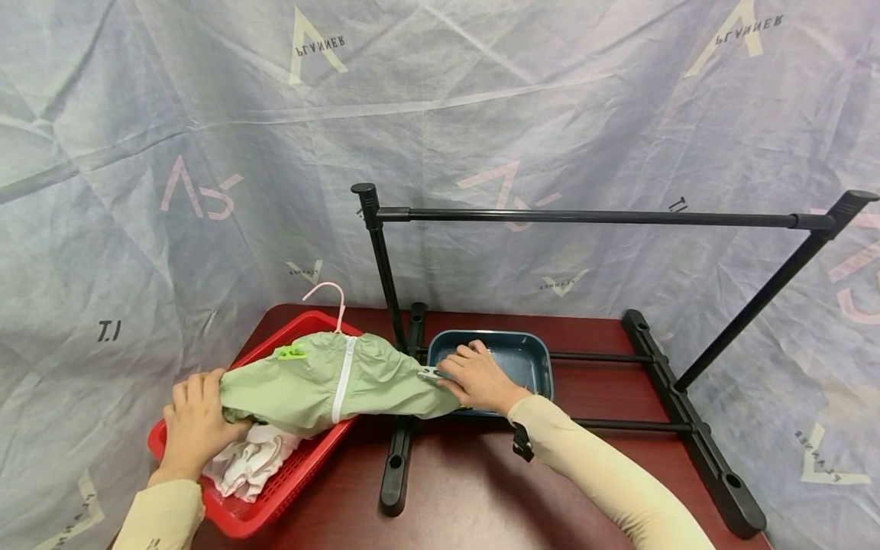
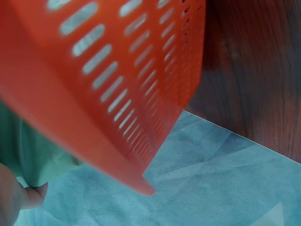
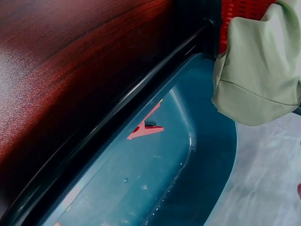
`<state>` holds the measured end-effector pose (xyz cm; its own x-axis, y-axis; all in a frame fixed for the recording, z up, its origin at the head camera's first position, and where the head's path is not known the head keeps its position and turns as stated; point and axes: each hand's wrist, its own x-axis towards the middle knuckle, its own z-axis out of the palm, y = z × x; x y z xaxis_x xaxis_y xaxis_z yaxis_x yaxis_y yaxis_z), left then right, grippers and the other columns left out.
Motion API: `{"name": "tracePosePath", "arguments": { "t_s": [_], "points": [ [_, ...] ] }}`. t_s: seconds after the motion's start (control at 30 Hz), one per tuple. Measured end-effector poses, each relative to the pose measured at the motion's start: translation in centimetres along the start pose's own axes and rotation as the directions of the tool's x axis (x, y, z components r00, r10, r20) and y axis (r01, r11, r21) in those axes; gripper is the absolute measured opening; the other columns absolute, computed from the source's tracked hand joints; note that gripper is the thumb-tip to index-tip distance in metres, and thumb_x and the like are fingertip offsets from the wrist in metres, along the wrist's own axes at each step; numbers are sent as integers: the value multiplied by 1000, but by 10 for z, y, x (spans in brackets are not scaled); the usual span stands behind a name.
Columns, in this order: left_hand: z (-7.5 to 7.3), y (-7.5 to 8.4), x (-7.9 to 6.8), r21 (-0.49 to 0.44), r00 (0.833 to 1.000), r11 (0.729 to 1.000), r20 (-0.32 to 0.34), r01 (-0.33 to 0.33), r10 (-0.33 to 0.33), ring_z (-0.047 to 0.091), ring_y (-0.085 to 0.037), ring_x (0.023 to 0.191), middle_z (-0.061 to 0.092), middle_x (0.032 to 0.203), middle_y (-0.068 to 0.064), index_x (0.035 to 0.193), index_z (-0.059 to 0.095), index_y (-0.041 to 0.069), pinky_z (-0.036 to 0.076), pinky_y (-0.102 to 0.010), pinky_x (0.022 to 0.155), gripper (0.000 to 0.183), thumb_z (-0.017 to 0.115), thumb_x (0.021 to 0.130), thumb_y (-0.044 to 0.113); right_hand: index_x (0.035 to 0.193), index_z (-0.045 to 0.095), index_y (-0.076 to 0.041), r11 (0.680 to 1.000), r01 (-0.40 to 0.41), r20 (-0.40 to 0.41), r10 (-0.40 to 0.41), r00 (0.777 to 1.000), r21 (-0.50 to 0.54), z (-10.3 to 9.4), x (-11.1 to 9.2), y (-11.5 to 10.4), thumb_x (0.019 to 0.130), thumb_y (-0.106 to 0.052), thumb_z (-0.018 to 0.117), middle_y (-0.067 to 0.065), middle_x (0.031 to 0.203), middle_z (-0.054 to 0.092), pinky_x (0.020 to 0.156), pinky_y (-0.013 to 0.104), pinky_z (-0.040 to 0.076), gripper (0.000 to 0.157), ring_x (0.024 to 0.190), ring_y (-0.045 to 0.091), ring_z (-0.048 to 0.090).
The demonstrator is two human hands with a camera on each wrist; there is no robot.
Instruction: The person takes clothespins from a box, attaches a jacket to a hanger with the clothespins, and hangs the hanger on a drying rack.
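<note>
A light green garment (image 1: 302, 386) with a white zipper (image 1: 343, 382) lies across the red basket (image 1: 237, 525), its right end reaching over the blue tray (image 1: 551, 374). A pink hanger (image 1: 341, 305) hook rises from its collar, and a bright green clothespin (image 1: 292, 352) sits on its left shoulder. My left hand (image 1: 195, 428) grips the garment's left end; in the left wrist view its fingertips (image 2: 34, 197) pinch the green fabric (image 2: 47, 162). My right hand (image 1: 481, 378) pinches a pale clothespin (image 1: 429, 373) at the right sleeve.
Crumpled white cloth (image 1: 254, 461) lies in the basket under the garment. A black rack's top bar (image 1: 584, 218) spans above the tray, with feet (image 1: 394, 477) on the dark red table (image 1: 481, 489). Inside the tray rests a pink clothespin (image 3: 146, 127). Fabric sheeting (image 1: 481, 137) encloses the back.
</note>
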<state>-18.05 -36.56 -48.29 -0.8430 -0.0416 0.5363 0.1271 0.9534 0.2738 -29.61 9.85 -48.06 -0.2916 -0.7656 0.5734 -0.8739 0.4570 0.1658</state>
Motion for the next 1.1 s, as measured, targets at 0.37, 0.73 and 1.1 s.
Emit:
{"name": "tracePosePath", "arguments": {
  "t_s": [0.37, 0.73, 1.1],
  "points": [
    [0, 1, 0, -26, 1000, 1000, 7, 12, -12, 33, -52, 107, 40, 114, -27, 129, 41, -4, 30, -65, 69, 98, 92, 47, 16, 107, 68, -18, 999, -34, 13, 34, 999, 3, -1, -1, -1, 93, -29, 69, -6, 97, 69, 81, 39, 39, 18, 84, 16, 52],
    [0, 3, -1, -28, 1000, 1000, 7, 11, -11, 33, -52, 107, 40, 114, -27, 128, 41, -4, 30, -65, 69, 97, 92, 49, 17, 109, 68, -18, 999, -40, -15, 40, 999, 19, -1, -3, -2, 92, -30, 70, -6, 99, 70, 82, 41, 41, 21, 85, 16, 54],
    [0, 3, -1, -28, 1000, 1000, -4, 10, -11, 33, -52, 106, 40, 113, -27, 127, 42, -4, 30, -65, 68, 96, 92, 48, 17, 114, 69, -17, 998, -53, -14, 53, 998, 24, 0, -5, -2, 93, -32, 67, -4, 102, 72, 83, 42, 42, 25, 88, 17, 56]
  ]
}}
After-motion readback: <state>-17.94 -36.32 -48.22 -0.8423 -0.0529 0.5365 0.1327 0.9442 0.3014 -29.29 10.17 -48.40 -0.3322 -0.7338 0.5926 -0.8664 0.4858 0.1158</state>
